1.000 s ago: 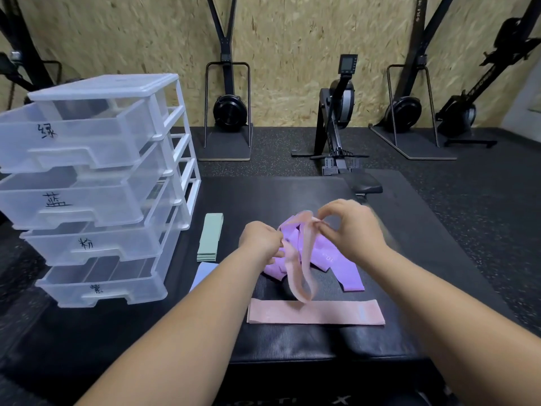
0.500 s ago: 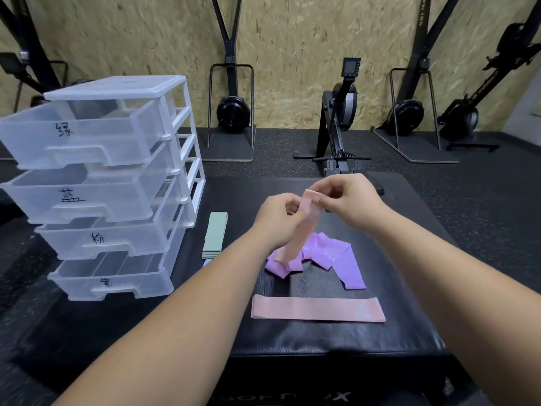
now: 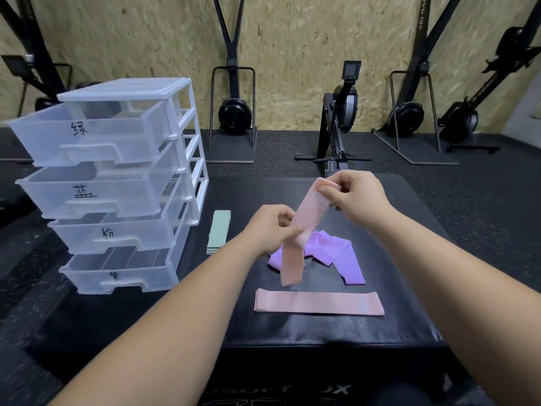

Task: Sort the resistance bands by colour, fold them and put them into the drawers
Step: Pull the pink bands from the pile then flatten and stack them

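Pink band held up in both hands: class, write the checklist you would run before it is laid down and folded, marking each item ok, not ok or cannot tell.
1. Top end of the held pink band pinched by the right hand: ok.
2. Lower grip by the left hand: ok.
3. Its loose end hangs clear of the purple bands: cannot tell.
4. The flat pink band lies straight on the mat, ready to match against: ok.
5. The third drawer, labelled pink, is pulled open: ok.
6. The purple bands laid flat: not ok, they lie in a crumpled heap.
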Available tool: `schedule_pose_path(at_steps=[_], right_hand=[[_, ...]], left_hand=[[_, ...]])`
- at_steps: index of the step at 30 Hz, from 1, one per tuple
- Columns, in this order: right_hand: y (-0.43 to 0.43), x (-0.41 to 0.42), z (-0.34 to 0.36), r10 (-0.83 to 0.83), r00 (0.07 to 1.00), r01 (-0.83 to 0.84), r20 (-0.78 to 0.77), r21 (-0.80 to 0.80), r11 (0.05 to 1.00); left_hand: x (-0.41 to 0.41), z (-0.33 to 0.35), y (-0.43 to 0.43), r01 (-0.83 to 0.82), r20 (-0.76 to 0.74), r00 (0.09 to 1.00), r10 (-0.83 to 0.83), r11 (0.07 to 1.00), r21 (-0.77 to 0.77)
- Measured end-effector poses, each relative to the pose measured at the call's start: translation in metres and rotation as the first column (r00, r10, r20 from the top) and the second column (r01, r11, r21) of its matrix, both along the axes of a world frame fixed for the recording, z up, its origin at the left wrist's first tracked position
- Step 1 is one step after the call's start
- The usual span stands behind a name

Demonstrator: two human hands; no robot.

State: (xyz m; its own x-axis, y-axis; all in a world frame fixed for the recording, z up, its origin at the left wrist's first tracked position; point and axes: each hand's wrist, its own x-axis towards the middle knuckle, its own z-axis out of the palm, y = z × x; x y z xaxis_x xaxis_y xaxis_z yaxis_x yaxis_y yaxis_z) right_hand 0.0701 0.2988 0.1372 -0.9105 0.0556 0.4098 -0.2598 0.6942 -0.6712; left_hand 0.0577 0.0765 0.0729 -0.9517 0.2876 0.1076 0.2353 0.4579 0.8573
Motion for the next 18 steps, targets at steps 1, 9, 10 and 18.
schedule_pose_path(at_steps=[1,9,10,18], right_hand=[[0.006,0.001,-0.006,-0.024,1.000,0.025,0.014,-0.042,0.999],[0.047,0.029,-0.063,-0.199,0.965,0.246,0.170,-0.335,0.909],[0.054,0.033,-0.070,-0.220,0.957,0.275,0.191,-0.344,0.898],[0.087,0.066,-0.133,-0.254,0.917,0.361,0.307,-0.371,0.856]], left_hand=[[0.002,-0.006,-0.004,0.020,0.035,0.999,-0.020,1.000,-0.004],[0.026,-0.048,-0.032,0.149,0.305,0.944,-0.127,0.988,-0.050],[0.029,-0.053,-0.035,0.151,0.337,0.933,-0.123,0.987,-0.056],[0.043,-0.087,-0.050,-0.062,0.297,0.952,0.079,0.996,-0.065]])
